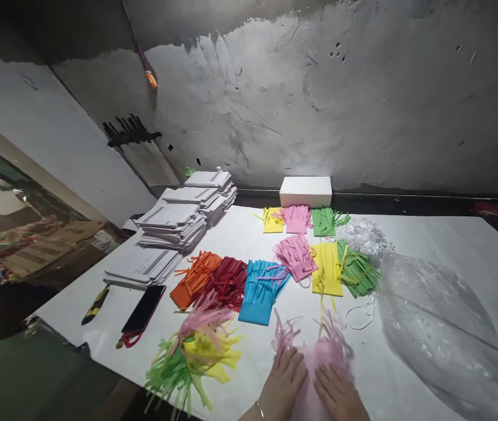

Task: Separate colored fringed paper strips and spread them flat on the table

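A pink sheet of fringed tissue paper point(312, 356) lies at the table's near edge, its cut strips fanning out at the far end. Flat on its left side rests my left hand point(286, 374), fingers stretched out. My right hand point(336, 386) presses on the right side of the same sheet, also with fingers extended. To the left is a loose bunch of yellow fringe point(213, 351) with green strips point(169, 368) and pink ones. Beyond the hands sit folded fringe bundles: blue point(258, 295), dark red point(227, 280), orange point(193, 278), yellow point(328, 269), pink point(296, 257) and green point(358, 272).
Stacks of white flat packs point(169, 222) stand at the back left. A phone point(144, 310) and a yellow-black cutter point(95, 305) lie near the left edge. On the right spreads a large clear plastic bag point(437, 327). A white box point(305, 192) stands by the wall.
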The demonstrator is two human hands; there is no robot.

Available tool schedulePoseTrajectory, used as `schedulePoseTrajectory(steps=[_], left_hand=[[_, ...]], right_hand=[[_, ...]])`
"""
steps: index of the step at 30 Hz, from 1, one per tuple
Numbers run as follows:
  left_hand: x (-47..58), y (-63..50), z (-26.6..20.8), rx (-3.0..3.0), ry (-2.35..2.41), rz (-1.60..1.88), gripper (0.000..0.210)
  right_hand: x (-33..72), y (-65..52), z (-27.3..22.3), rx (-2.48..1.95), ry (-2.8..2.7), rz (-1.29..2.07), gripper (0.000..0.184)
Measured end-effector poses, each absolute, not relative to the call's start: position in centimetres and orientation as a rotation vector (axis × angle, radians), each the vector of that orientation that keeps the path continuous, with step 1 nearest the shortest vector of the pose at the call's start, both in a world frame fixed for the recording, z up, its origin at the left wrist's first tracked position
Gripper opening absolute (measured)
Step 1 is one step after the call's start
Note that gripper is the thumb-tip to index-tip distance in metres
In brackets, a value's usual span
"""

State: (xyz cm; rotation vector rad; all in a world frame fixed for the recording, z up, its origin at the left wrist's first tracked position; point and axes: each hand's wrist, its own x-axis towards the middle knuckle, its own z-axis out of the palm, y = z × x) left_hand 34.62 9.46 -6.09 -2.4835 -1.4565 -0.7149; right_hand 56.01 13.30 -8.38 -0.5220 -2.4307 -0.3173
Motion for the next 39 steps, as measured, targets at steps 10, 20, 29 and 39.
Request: schedulePoseTrajectory(steps=[10, 20, 29, 39], left_hand=[[34.4, 7.4, -8.7, -2.803, -2.148, -0.645, 0.019], [37.0, 12.7, -6.2, -2.189, -2.896, -0.226, 0.034], [37.0, 14.1, -5.7, -2.167, -2.929, -0.029, 0.03], [36.3, 11.2, -6.5, -2.395, -2.366, -0.545, 0.037]], right_hand=[[56.7, 11.8, -12.2, -0.859, -2.282, 0.026, 0.031], [54.8, 15.1, -9.7, -1.411, -2.132, 0.104, 0.017], [55.3, 14.4, -9.3, -1.134, -2.284, 0.107, 0.02], [54.2, 14.2, -11.2, -1.044, -2.227, 0.264, 0.02]])
